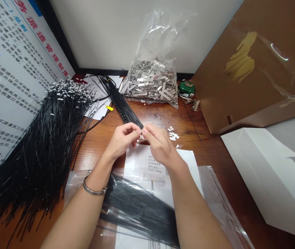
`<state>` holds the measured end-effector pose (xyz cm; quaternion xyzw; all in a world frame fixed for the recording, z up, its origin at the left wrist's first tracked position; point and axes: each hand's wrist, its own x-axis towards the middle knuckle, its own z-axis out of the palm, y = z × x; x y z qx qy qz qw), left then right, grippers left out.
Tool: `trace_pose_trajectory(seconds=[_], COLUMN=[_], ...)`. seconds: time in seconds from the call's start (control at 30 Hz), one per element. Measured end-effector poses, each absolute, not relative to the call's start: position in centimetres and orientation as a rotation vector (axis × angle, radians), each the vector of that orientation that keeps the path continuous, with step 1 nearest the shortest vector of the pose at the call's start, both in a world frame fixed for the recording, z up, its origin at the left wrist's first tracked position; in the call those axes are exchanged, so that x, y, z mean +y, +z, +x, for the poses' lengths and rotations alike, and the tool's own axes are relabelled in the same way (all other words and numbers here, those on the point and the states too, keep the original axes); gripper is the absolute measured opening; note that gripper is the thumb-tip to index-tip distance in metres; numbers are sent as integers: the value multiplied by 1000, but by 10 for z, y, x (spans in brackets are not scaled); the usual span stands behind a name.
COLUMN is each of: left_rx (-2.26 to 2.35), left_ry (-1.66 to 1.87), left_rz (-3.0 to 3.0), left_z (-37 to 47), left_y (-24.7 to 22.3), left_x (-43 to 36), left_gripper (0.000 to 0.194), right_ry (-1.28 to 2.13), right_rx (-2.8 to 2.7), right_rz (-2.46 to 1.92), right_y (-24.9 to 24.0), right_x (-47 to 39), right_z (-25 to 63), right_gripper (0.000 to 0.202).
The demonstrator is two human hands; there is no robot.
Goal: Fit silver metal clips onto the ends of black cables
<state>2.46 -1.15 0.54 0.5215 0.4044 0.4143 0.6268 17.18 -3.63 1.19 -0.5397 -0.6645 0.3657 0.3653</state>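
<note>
My left hand (125, 140) and my right hand (160, 141) meet fingertip to fingertip, both closed in a pinch. They are at the near end of a bundle of thin black wires (123, 103), with a wire end between them. The fingers hide most of that end, and something tiny and pale shows there. Just right of my right hand lie several small white pieces (172, 134). Under my hands is a printed white sheet (189, 162). Beneath my forearms, a clear plastic bag (77, 180) holds more black wires (139, 204).
A big heap of black wires with white tips (38, 148) stands at left against a printed board (4, 69). Behind are a clear bag of metal parts (152, 83) and a green tape measure (187, 88). A brown box (261, 69) and a white box (269, 176) occupy the right.
</note>
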Motion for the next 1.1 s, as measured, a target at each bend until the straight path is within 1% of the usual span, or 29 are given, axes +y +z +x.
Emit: trace_pose_trajectory(seconds=[0.47, 1.1], left_rx=[969, 1099], left_ry=[879, 1003], left_rz=[906, 841], left_z=[24, 36], left_y=[4, 4], left_x=[-9, -12], left_gripper=[26, 23], right_ry=[816, 549], right_rx=[-1764, -1783], right_rz=[-1490, -1755], right_y=[9, 8], right_x=[-34, -34], right_z=[171, 157], right_gripper=[27, 26])
